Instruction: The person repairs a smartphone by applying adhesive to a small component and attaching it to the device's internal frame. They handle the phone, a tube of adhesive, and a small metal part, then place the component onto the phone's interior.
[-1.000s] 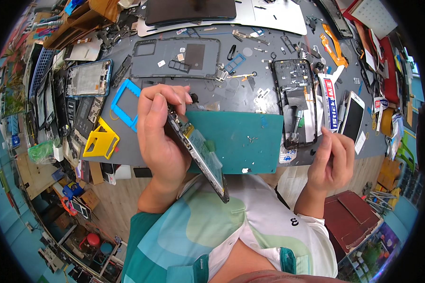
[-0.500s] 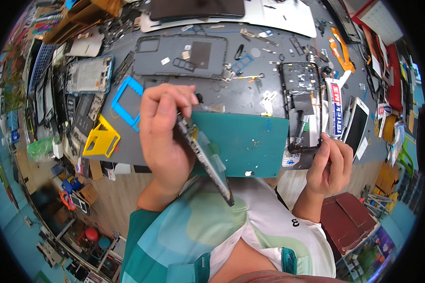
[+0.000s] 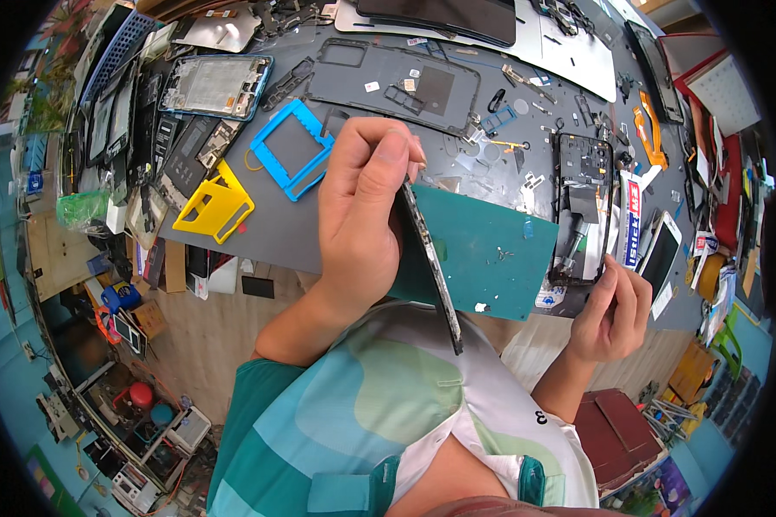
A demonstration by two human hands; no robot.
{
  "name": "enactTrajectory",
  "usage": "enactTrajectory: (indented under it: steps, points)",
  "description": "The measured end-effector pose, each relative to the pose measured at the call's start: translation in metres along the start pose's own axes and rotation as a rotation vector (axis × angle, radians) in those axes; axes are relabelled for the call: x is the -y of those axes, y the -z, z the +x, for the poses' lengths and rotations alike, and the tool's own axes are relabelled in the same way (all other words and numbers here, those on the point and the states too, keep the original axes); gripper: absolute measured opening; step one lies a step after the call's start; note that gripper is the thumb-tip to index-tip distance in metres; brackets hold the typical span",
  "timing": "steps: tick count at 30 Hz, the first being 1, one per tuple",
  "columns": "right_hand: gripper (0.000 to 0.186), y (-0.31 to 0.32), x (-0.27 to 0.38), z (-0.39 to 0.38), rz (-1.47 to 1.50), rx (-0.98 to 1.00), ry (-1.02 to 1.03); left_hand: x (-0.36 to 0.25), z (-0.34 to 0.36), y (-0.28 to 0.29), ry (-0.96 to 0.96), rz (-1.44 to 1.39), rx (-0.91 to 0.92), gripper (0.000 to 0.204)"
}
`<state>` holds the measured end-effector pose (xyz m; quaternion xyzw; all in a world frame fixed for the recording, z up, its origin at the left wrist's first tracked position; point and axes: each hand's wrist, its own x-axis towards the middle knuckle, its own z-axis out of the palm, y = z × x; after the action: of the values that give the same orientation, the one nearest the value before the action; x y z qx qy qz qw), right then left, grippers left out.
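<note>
My left hand (image 3: pixel 362 215) grips a thin dark phone (image 3: pixel 431 267) held on edge, tilted, above the near side of the green cutting mat (image 3: pixel 500 254). My right hand (image 3: pixel 614 312) is at the table's front edge on the right, fingers pinched on something small that I cannot make out. Just beyond it lies an opened black phone frame (image 3: pixel 580 202) with its insides showing.
A grey work mat (image 3: pixel 276 233) carries a blue plastic frame (image 3: pixel 291 148), a yellow stand (image 3: pixel 215 207), a large black back cover (image 3: pixel 388 82), loose small parts and screws. Phone screens and frames pile at the left; a white phone (image 3: pixel 660 254) and orange tool (image 3: pixel 651 133) lie right.
My left hand has turned the phone more on edge and lifted it slightly. My right hand has dropped back from the black frame toward the table's front edge.
</note>
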<state>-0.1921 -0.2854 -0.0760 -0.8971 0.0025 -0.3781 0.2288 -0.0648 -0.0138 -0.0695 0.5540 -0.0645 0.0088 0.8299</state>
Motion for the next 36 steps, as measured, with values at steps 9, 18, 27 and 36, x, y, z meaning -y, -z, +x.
enactTrajectory:
  steps: [9,18,27,36]
  points:
    - [0.012,-0.001,0.001,0.001,-0.024,0.001,0.013,0.000,0.000,0.000,-0.017,0.001,0.016,0.023]
    - [0.012,-0.003,0.002,0.002,-0.021,-0.012,0.028,0.002,0.000,0.001,-0.019,-0.010,0.018,0.022]
    - [0.016,0.000,0.007,0.006,0.056,0.003,-0.026,0.004,0.001,0.000,-0.015,-0.036,-0.013,0.024]
    - [0.022,-0.009,0.023,0.087,0.105,0.377,0.048,0.006,0.000,0.003,-0.079,-0.029,-0.013,0.025]
